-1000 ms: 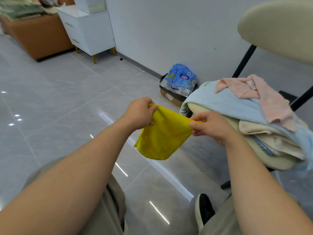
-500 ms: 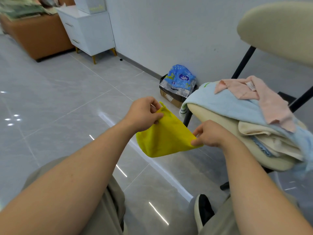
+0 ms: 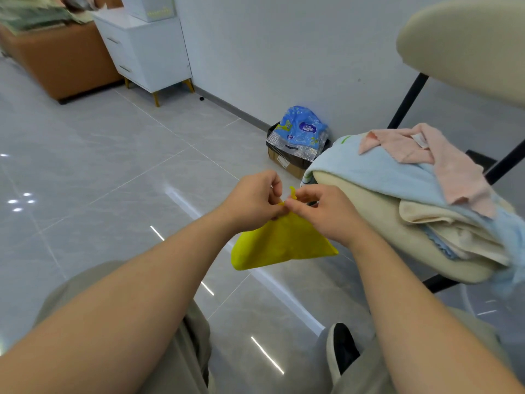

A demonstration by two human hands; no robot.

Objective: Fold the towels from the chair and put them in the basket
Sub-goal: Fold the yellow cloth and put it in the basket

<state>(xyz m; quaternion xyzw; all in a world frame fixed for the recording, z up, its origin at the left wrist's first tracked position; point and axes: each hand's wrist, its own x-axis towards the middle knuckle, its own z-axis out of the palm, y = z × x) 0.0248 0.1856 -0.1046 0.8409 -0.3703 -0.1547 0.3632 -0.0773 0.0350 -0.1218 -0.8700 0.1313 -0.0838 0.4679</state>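
Observation:
A small yellow towel (image 3: 281,244) hangs in the air in front of me, folded over. My left hand (image 3: 252,199) and my right hand (image 3: 324,210) are side by side and both pinch its top corners together. To the right, the cream chair (image 3: 377,223) carries a pile of towels: a light blue one (image 3: 395,173), a pink one (image 3: 443,157) on top, and cream ones (image 3: 443,220) underneath. No basket is in view.
A cardboard box with a blue plastic pack (image 3: 301,137) stands by the wall, left of the chair. A white cabinet (image 3: 145,49) and a brown sofa (image 3: 59,61) are at the far left. Grey floor tiles (image 3: 113,172) spread below; my shoe (image 3: 341,345) is near the chair.
My hands have come together, bringing the two ends of the yellow towel to meet, so it now hangs folded in half below them.

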